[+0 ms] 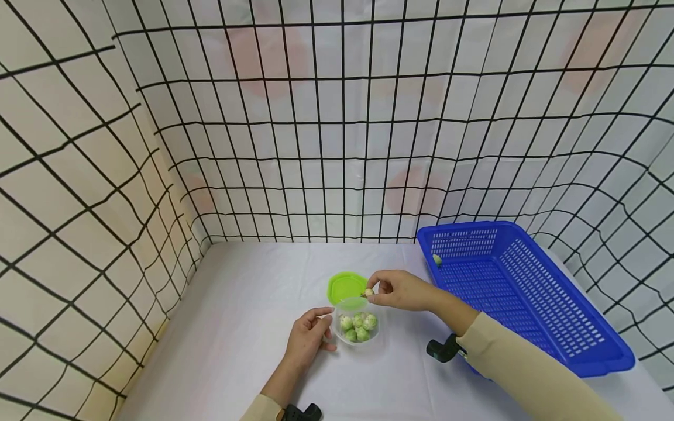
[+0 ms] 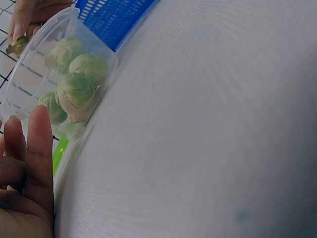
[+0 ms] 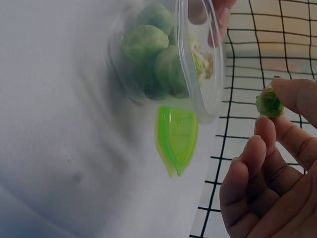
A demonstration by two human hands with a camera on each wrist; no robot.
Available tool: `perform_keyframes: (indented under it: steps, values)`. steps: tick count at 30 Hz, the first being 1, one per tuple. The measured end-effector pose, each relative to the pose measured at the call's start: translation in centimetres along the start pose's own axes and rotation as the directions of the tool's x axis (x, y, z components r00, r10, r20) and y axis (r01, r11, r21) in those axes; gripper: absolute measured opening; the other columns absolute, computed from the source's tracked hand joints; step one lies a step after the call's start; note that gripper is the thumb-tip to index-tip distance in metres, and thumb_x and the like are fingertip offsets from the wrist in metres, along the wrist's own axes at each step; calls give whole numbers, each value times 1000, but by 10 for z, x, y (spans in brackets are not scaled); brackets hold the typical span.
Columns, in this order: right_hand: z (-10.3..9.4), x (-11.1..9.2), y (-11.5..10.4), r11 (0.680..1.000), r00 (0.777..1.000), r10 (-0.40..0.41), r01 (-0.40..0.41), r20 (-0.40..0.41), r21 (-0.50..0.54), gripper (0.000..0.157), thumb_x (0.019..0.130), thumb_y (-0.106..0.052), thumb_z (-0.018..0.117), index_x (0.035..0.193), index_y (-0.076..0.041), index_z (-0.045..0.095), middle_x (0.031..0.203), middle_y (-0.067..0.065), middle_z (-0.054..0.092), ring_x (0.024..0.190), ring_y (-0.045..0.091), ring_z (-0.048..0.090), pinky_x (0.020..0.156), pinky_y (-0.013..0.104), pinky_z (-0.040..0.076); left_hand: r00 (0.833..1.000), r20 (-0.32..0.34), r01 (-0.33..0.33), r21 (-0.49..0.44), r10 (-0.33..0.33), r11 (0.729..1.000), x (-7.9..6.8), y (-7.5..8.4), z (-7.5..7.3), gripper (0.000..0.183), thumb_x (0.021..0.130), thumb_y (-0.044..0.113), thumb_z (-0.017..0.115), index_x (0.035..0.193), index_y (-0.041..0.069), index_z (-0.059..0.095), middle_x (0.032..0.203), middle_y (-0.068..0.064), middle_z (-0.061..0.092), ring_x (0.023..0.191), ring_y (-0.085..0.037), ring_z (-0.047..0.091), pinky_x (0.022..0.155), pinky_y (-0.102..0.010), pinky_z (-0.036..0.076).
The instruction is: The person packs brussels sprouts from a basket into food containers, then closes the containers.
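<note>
My right hand (image 1: 402, 290) pinches a small Brussels sprout (image 3: 270, 102) between thumb and fingertips, just above the far right rim of a clear plastic container (image 1: 336, 334). Several green Brussels sprouts (image 2: 75, 91) sit inside the container, which stands on the white cloth. Beside its left wall is my left hand (image 1: 309, 335), fingers loosely extended with the tips right at the side. A bright green lid (image 1: 341, 285) lies flat on the cloth behind the container, partly overlapped by it in the head view.
A large blue plastic basket (image 1: 574, 316) stands at the right, under and beyond my right forearm. One Brussels sprout (image 1: 437, 259) shows at its far left inner wall. Black grid netting (image 1: 343, 123) hangs before white walls at the back and sides of the table (image 1: 226, 327).
</note>
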State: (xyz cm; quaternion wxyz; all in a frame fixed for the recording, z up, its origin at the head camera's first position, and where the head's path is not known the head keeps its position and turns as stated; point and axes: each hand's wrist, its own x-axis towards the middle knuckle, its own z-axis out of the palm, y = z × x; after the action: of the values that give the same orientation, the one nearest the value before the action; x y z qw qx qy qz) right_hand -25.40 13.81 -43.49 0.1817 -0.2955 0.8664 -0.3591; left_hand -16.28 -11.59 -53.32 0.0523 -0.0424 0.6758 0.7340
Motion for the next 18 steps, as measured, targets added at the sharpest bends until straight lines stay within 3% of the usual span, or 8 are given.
perform_keyframes:
  steps: [11, 18]
  values:
    - [12, 9, -7, 997, 997, -22, 27, 72, -67, 18, 95, -34, 72, 110, -23, 68, 76, -6, 58, 68, 10, 51, 57, 22, 44, 1000, 6, 10, -2, -10, 1000, -1, 1, 1, 36, 101, 18, 62, 132, -1, 63, 70, 1, 56, 57, -8, 55, 56, -27, 64]
    - [13, 11, -8, 997, 997, -15, 20, 70, -76, 29, 96, -33, 72, 120, -17, 68, 78, -6, 60, 69, 11, 53, 58, 23, 46, 1000, 9, 5, -1, -5, 1000, 0, 0, -1, 37, 102, 19, 62, 133, -1, 62, 70, 0, 57, 56, -10, 56, 56, -28, 64]
